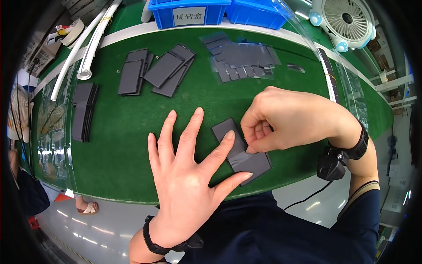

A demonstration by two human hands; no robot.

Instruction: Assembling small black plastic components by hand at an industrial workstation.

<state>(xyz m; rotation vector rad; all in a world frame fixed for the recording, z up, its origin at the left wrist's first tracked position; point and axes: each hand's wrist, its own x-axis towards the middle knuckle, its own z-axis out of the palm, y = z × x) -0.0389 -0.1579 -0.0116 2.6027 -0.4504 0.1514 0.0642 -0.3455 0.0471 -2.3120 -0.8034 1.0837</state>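
Note:
A dark grey flat rectangular block, like a battery pack point(257, 166), lies tilted on the green table near its front edge. A shinier dark tape strip point(240, 160) crosses its middle. My left hand point(184, 180) is spread; its thumb and index finger rest on the block, the other fingers stretched out above the table. At the block's right edge my right hand point(281, 119) is closed, thumb and index finger pinched at the strip's end. The fingertips partly hide what lies between them.
Similar dark blocks stand in a left stack point(83, 112) and lie in two overlapping groups point(169, 70) farther back. Dark sheets on clear film point(244, 59) lie behind my right hand. Blue bins point(255, 13), a fan point(346, 18), white tubes point(90, 48) and clear trays point(55, 149) surround the work area.

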